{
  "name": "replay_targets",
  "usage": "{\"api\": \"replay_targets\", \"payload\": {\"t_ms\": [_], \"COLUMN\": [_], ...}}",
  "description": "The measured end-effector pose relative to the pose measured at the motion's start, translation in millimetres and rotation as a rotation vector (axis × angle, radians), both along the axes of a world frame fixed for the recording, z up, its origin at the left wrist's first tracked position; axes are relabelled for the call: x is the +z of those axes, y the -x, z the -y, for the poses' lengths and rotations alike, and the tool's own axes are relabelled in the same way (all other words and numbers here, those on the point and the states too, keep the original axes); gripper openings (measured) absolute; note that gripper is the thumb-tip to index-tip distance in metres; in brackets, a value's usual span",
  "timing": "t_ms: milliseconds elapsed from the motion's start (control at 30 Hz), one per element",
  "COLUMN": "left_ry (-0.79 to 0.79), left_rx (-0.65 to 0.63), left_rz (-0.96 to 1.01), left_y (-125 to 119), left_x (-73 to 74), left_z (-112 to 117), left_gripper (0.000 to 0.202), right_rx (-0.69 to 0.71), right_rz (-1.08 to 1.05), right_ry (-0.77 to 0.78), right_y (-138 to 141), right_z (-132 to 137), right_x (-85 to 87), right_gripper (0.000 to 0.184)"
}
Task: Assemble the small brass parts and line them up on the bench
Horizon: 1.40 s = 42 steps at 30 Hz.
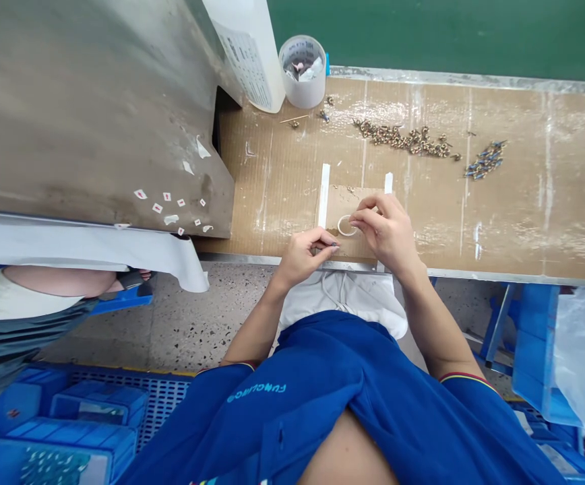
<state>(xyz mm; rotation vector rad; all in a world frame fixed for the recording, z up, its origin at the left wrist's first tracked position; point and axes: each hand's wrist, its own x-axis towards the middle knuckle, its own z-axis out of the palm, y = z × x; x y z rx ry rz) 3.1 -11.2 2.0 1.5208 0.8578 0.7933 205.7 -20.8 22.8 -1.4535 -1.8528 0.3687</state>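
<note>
My left hand (305, 254) is curled at the near edge of the brown workbench (525, 202), its fingertips pinching a small dark part I cannot make out. My right hand (386, 229) is beside it, fingers pressed together on a small white ring (346, 225) that looks like a roll of tape. Both hands hover over a small cardboard pad (340, 202) taped down with two white strips.
A row of small brass parts (404, 138) and a little pile of blue-tipped parts (485, 160) lie farther back. A white cup (302, 71) stands at the back by a grey machine housing (95, 114). Another person's leg (50, 279) is at left. Blue crates (60, 431) sit on the floor.
</note>
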Motion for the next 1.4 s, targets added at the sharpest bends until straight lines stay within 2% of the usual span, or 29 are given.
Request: {"api": "replay_targets", "payload": {"t_ms": [133, 300, 400, 567, 800, 1400], "left_ry": [-0.057, -0.132, -0.204, -0.227, -0.207, -0.183], "left_rx": [-0.005, -0.020, -0.034, -0.030, -0.014, -0.037], "left_rz": [-0.025, -0.065, -0.093, -0.126, -0.104, -0.105], "left_y": [-0.1, 0.6, 1.6, 1.5, -0.1, 0.8], "left_x": [1.2, 2.4, 2.3, -0.2, -1.8, -2.0], "left_z": [-0.7, -1.3, -1.4, -0.4, 1.4, 1.3], "left_gripper": [0.012, 0.011, 0.012, 0.016, 0.015, 0.012], "right_rx": [0.086, -0.078, -0.105, -0.052, 0.008, 0.089], "right_rz": [-0.082, -0.315, -0.375, -0.305, -0.235, -0.155], "right_ry": [0.044, 0.062, 0.098, 0.104, 0.072, 0.044], "right_y": [-2.8, -2.1, 0.2, 6.6, 11.7, 13.9], "right_z": [1.6, 14.8, 26.1, 33.7, 31.8, 31.4], "right_x": [1.1, 4.3, 10.5, 17.1, 12.7, 14.4], "right_gripper": [0.019, 0.017, 0.020, 0.018, 0.015, 0.017]}}
